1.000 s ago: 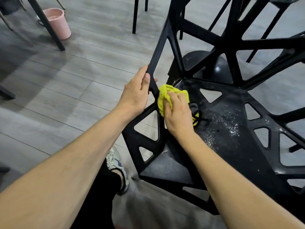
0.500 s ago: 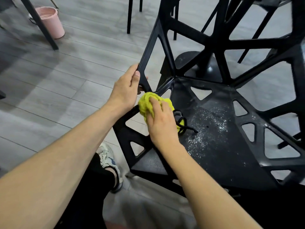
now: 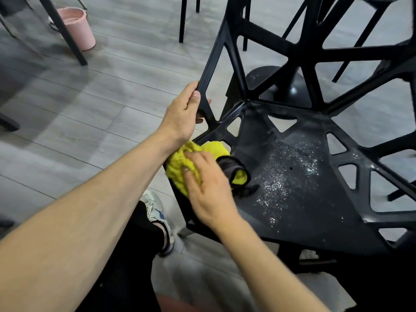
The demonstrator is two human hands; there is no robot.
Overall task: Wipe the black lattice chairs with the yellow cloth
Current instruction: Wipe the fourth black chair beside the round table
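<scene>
The floor (image 3: pixel 94 113) is made of long grey planks that look like wood. A pink bucket (image 3: pixel 77 28) stands far off on the left, behind a slanted black leg (image 3: pixel 65 34). More thin black legs (image 3: pixel 182 19) stand farther back.

A black lattice chair (image 3: pixel 299 176) fills the right side. Its seat has triangle holes and lots of white specks in the middle. Behind it sits a round black base (image 3: pixel 283 86).

The left hand (image 3: pixel 182 115) is wrapped around a bar at the chair's left edge. The right hand (image 3: pixel 209 188) presses the yellow cloth (image 3: pixel 180 170) onto the near left corner of the seat, fingers spread over it. The cloth has a dark trim.

A sneaker (image 3: pixel 157 212) rests on the floor below the arms.
</scene>
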